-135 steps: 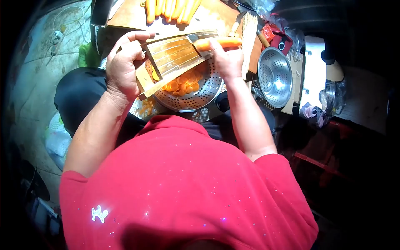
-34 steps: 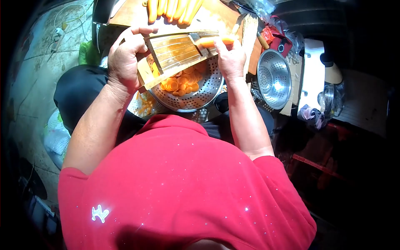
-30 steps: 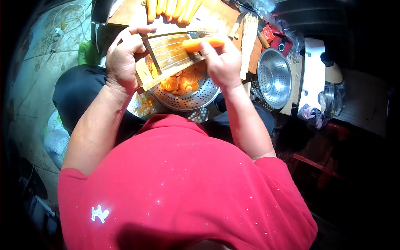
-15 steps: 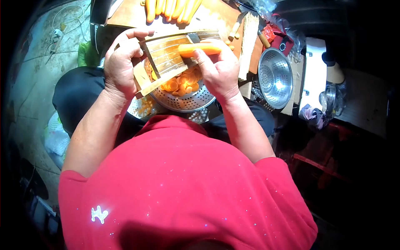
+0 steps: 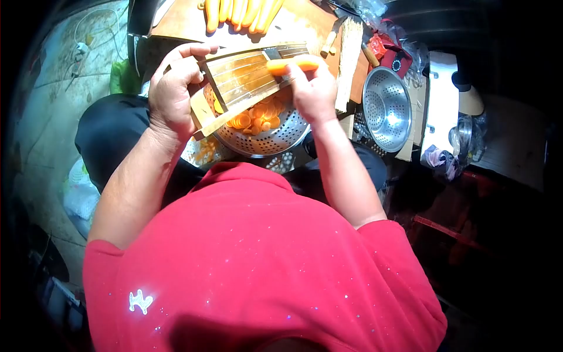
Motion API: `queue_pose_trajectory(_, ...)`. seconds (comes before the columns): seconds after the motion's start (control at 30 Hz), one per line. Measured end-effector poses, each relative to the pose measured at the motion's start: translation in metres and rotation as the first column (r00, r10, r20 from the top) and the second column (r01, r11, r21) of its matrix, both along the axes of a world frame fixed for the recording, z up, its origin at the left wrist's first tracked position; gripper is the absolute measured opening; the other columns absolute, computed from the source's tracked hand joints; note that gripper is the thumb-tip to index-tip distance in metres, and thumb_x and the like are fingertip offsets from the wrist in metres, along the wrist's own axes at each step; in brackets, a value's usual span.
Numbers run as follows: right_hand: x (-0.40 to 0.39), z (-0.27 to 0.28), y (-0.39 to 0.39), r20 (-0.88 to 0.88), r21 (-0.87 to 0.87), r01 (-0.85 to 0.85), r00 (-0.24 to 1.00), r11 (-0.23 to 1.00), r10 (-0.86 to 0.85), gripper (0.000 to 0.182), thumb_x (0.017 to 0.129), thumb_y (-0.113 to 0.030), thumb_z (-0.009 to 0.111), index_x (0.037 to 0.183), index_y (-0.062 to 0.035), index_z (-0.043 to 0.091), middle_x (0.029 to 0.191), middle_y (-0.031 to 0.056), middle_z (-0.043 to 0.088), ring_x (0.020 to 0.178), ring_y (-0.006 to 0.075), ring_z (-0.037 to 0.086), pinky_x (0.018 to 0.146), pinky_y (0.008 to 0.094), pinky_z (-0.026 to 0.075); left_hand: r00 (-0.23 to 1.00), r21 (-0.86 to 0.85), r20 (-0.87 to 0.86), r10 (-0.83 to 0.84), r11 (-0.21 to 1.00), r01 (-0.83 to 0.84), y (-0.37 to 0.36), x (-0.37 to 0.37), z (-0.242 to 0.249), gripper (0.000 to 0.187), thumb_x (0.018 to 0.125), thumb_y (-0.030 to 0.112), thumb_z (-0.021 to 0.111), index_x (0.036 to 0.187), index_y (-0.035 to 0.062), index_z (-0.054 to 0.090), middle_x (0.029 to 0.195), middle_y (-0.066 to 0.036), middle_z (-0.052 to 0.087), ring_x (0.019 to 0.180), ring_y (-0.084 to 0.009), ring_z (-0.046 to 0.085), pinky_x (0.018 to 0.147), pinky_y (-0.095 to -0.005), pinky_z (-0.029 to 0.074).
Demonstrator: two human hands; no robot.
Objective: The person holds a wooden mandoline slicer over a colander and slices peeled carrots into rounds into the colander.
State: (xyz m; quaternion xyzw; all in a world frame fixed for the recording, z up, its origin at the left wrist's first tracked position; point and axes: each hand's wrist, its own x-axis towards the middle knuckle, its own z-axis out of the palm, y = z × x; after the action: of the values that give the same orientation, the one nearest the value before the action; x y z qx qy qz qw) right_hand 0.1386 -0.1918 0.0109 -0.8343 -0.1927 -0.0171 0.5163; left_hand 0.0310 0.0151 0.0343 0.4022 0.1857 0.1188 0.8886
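My left hand point(image 5: 172, 88) grips the near-left end of a wooden mandoline slicer point(image 5: 240, 76), which slants over a metal colander point(image 5: 258, 146). In my right hand point(image 5: 315, 94) is a peeled carrot point(image 5: 285, 66), lying against the slicer near its dark blade plate point(image 5: 272, 54). Thumb and fingers are closed round the carrot. Beneath the slicer, round carrot slices point(image 5: 256, 117) are heaped in the colander. Part of the colander is hidden by the slicer.
Several peeled carrots point(image 5: 240, 13) lie in a row on an orange-brown board point(image 5: 182, 23) at the top. On the right are a knife point(image 5: 332, 38), a straw brush point(image 5: 350, 64) and a second metal colander point(image 5: 387, 110). A white foam piece point(image 5: 441, 105) lies farther right.
My right hand has slid the carrot along the slicer, to the right and slightly up. The left hand and slicer have barely shifted.
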Motion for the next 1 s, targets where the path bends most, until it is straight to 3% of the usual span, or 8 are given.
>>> queue_pose_trajectory(0.17,0.034,-0.013,-0.018,-0.110,-0.238,0.206,0.965,0.949,-0.237,0.021,0.083,-0.019,0.065,0.085,0.0017,0.063,0.082,0.0102,0.069,0.073,0.0136,0.065,0.068,0.0269,0.052,0.998,-0.053,0.063,-0.004,0.999,0.008,0.003,0.000,-0.004,0.033,0.078,-0.002,0.039,0.107,-0.0050,0.053,0.112,-0.015,0.059,0.092,-0.0154,0.059,0.085,-0.0274,0.050)
queue_pose_trajectory(0.3,-0.017,0.018,0.008,-0.154,0.114,-0.152,0.974,0.982,0.168,0.017,0.084,-0.010,0.064,0.095,0.0024,0.060,0.084,0.0084,0.068,0.074,0.0142,0.064,0.071,0.0267,0.052,0.998,-0.075,0.060,-0.001,0.997,0.006,0.002,0.000,-0.004,0.033,0.078,-0.002,0.039,0.107,-0.0051,0.053,0.112,-0.015,0.059,0.092,-0.0159,0.059,0.085,-0.0278,0.050)
queue_pose_trajectory(0.37,-0.020,0.009,0.006,0.057,-0.006,-0.121,0.991,0.993,0.121,0.017,0.082,-0.012,0.066,0.092,0.0019,0.061,0.084,0.0095,0.068,0.075,0.0148,0.065,0.070,0.0272,0.052,0.998,-0.055,0.052,0.018,0.998,-0.015,0.001,0.000,-0.003,0.033,0.078,-0.002,0.038,0.107,-0.0051,0.053,0.112,-0.015,0.059,0.092,-0.0165,0.059,0.085,-0.0279,0.050)
queue_pose_trajectory(0.43,-0.003,0.004,0.001,-0.193,0.123,0.003,0.981,0.992,0.021,0.019,0.080,-0.014,0.067,0.089,0.0018,0.062,0.084,0.0103,0.069,0.073,0.0175,0.066,0.069,0.0289,0.052,0.999,-0.057,0.038,0.009,0.998,-0.007,0.000,0.001,-0.004,0.036,0.075,0.000,0.039,0.107,-0.0030,0.053,0.114,-0.014,0.058,0.095,-0.0182,0.057,0.086,-0.0284,0.048)
queue_pose_trajectory(0.57,0.040,-0.022,-0.021,-0.117,-0.175,0.176,0.973,0.969,-0.198,0.019,0.081,-0.018,0.064,0.083,0.0014,0.064,0.076,0.0086,0.069,0.071,0.0147,0.065,0.068,0.0283,0.052,1.000,-0.023,0.030,-0.006,1.000,0.007,0.002,0.001,-0.002,0.038,0.072,0.002,0.039,0.108,-0.0008,0.054,0.117,-0.014,0.057,0.099,-0.0202,0.054,0.086,-0.0293,0.046)
queue_pose_trajectory(0.7,-0.007,0.011,0.007,-0.227,0.183,-0.056,0.969,0.982,0.097,0.018,0.080,-0.014,0.069,0.091,-0.0003,0.063,0.085,0.0067,0.067,0.069,0.0137,0.062,0.067,0.0256,0.051,1.000,-0.022,0.021,-0.016,1.000,0.017,0.003,0.001,-0.003,0.038,0.073,0.002,0.039,0.108,-0.0005,0.054,0.117,-0.014,0.057,0.101,-0.0207,0.054,0.086,-0.0295,0.046)
queue_pose_trajectory(0.77,-0.020,0.012,0.007,0.071,-0.092,-0.173,0.981,0.981,0.180,0.015,0.088,-0.011,0.061,0.096,0.0026,0.060,0.091,0.0087,0.068,0.080,0.0128,0.064,0.074,0.0239,0.051,1.000,-0.024,0.028,-0.006,1.000,0.007,0.002,0.000,-0.003,0.038,0.073,0.003,0.039,0.108,-0.0003,0.054,0.116,-0.014,0.057,0.102,-0.0211,0.054,0.087,-0.0303,0.046)
queue_pose_trajectory(1.0,0.024,0.004,-0.006,-0.235,-0.097,0.087,0.966,0.991,-0.107,0.020,0.082,-0.018,0.065,0.086,0.0019,0.063,0.078,0.0089,0.069,0.069,0.0140,0.066,0.066,0.0258,0.052,0.999,-0.027,0.026,-0.022,0.999,0.022,0.003,0.000,-0.004,0.038,0.073,0.002,0.038,0.108,-0.0002,0.052,0.118,-0.014,0.056,0.102,-0.0234,0.055,0.088,-0.0328,0.046)
